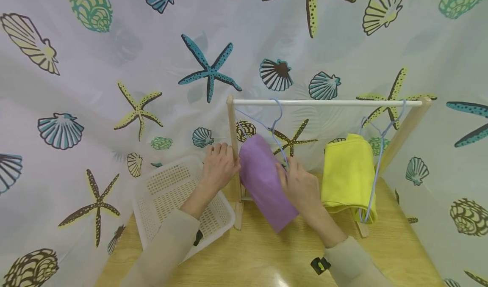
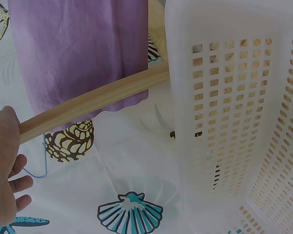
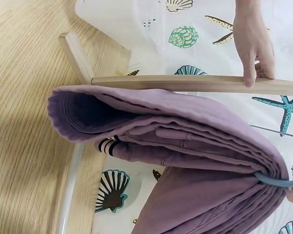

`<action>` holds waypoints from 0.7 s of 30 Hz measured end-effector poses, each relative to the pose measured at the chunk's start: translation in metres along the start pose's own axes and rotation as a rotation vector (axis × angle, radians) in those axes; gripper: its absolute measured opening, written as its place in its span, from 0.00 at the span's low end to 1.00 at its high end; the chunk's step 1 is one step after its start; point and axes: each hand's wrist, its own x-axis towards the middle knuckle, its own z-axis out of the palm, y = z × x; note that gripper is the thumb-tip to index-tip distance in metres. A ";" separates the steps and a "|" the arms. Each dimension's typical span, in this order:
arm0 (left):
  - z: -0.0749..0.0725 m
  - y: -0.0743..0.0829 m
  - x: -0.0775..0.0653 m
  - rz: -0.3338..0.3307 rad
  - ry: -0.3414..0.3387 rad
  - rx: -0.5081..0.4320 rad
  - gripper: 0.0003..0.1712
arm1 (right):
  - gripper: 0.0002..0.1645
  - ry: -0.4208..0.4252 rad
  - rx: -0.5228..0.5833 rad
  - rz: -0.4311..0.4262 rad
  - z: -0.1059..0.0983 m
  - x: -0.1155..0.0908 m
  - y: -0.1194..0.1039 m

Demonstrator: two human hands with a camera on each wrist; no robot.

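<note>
My left hand (image 1: 220, 166) holds the left wooden post (image 2: 95, 101) of a small clothes rack, with the thumb laid against the wood. A folded purple garment (image 1: 264, 181) hangs over a light-blue wire hanger (image 1: 280, 145) just inside that post. The hanger's hook loops at the white rod (image 1: 324, 103). With thumb and fingers my right hand (image 1: 303, 189) pinches the hanger's side, close against the garment. From the right wrist view the garment (image 3: 200, 112) shows several folded layers and a small striped trim (image 3: 107, 146). Most of the right hand lies outside that view.
On the rod's right end a yellow garment (image 1: 347, 172) hangs on another light-blue hanger (image 1: 377, 168). A white perforated basket (image 1: 141, 219) stands left of the rack on the wooden table (image 1: 267, 261). Behind is a curtain (image 1: 160, 54) printed with shells and starfish.
</note>
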 end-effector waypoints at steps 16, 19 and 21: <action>0.001 -0.001 -0.001 -0.004 0.035 -0.007 0.21 | 0.22 0.178 -0.154 -0.117 0.003 0.009 0.008; 0.001 -0.001 -0.001 -0.006 0.036 -0.006 0.21 | 0.23 0.161 -0.159 -0.116 0.000 0.010 0.010; 0.001 0.000 0.000 -0.009 0.030 -0.006 0.21 | 0.24 0.151 -0.172 -0.118 -0.002 0.011 0.011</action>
